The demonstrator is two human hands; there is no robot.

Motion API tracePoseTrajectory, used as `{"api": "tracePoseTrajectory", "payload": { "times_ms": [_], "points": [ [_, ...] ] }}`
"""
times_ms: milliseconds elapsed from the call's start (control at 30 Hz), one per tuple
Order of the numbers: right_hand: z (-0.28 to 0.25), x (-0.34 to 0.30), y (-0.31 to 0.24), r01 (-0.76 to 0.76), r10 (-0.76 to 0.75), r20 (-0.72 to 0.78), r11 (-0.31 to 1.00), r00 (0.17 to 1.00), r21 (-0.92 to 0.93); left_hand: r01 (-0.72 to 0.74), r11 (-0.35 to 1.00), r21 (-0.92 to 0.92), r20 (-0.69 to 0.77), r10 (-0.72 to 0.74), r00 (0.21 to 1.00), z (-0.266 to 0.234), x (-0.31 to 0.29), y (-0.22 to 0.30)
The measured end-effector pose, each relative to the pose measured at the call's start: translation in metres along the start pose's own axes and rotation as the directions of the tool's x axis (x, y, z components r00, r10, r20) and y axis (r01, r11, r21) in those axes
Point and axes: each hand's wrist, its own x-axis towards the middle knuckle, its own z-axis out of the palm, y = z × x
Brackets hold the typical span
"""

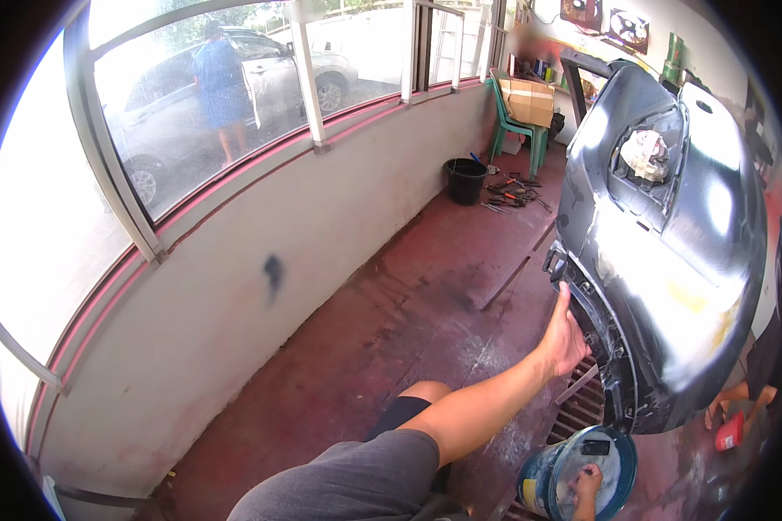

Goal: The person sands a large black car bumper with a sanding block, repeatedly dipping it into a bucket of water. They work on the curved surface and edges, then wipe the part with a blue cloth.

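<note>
A black car bumper (621, 234) with pale sanded patches stands on end at the right. My left hand (566, 343) grips its near left edge, thumb up along the rim and fingers partly hidden behind it. Below the bumper is a blue bucket (530, 486) of cloudy, sudsy water. My right hand (589, 480) is down inside this bucket with its fingers curled; what they hold, if anything, cannot be made out. Near that hand, a small black rectangular piece (595, 447) lies at the bucket's far side. Crumpled paper or cloth (645, 156) fills an opening in the bumper.
Another person's hand (763, 399) and a red container (730, 431) are at the far right. A slatted grate (573, 408) lies under the bumper. Farther off are a black bucket (466, 181), scattered tools (517, 191) and green chairs (502, 130) bearing a cardboard box (527, 102). A windowed wall (321, 217) runs along the left.
</note>
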Motion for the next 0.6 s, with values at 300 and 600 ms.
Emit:
{"api": "tracePoseTrajectory", "payload": {
  "times_ms": [300,600],
  "points": [
    [0.039,-0.07,-0.094,0.062,-0.14,-0.049,0.691,0.989,-0.721,-0.139,0.977,-0.162,-0.072,0.129,0.989,-0.009,0.014,0.037],
    [-0.062,-0.123,-0.178,0.063,-0.072,-0.389,0.997,0.919,-0.035,-0.187,0.942,-0.279,-0.114,0.161,0.98,-0.03,0.009,0.038]
  ]
}}
